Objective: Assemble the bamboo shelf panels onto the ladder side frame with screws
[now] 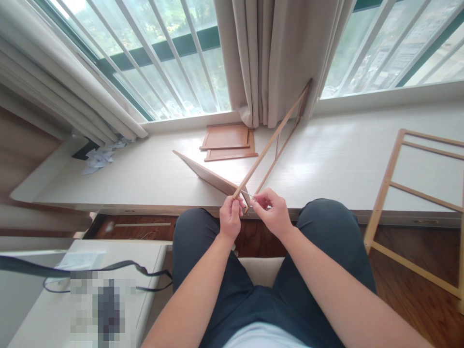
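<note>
Left hand (230, 217) is closed around the near end of a thin wooden frame (272, 140), fingers wrapped on its left rail right at the corner. Right hand (272, 211) sits just beside it, thumb and forefinger pinched on something small and thin at that same corner; maybe a pin or screw, too small to tell. Both hands hover above the near edge of the window ledge (326, 164), over the person's knees.

The frame runs from the hands up and away, its far end leaning on the curtain (268, 58) at the back of the ledge. Slim rails with a cross piece, so likely light but springy and easy to twist or snap at the joints. Best held close to a corner joint, as the left hand does, not mid-rail. Bare wood looks smooth but not slippery.

Just left of the hands a flat wooden panel (206, 174) is tilted up off the ledge, touching or nearly touching the frame's near end. Further back, two flat brown panels (228, 142) are stacked near the curtain foot. Crumpled paper (101, 157) lies at the left back corner. A second, bigger wooden frame (409, 208) leans against the ledge's right front edge, reaching down to the floor.
</note>
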`<state>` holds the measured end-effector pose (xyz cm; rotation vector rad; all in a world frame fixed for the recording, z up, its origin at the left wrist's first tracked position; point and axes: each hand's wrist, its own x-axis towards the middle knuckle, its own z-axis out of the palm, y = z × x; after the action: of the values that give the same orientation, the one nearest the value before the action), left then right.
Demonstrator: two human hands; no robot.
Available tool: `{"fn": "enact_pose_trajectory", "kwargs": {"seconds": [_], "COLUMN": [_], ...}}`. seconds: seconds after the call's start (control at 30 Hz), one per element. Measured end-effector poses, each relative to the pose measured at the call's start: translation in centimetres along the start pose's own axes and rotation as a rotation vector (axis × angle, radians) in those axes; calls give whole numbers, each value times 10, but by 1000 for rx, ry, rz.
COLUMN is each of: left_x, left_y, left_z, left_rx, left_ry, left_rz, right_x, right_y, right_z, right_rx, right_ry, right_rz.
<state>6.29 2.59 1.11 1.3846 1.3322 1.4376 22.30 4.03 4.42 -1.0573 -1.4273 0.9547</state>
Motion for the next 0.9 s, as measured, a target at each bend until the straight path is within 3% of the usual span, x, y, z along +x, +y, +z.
{"fn": "enact_pose_trajectory", "kwargs": {"seconds": [0.9], "left_x": [1], "left_y": [0], "left_z": [1], "left_rx": [-10], "left_ry": [24], "left_rz": [15], "right_x": [2], "right_y": [-4], "right_z": [0], "right_rx": [115], "right_ry": [28], "right_rz": [117]}}
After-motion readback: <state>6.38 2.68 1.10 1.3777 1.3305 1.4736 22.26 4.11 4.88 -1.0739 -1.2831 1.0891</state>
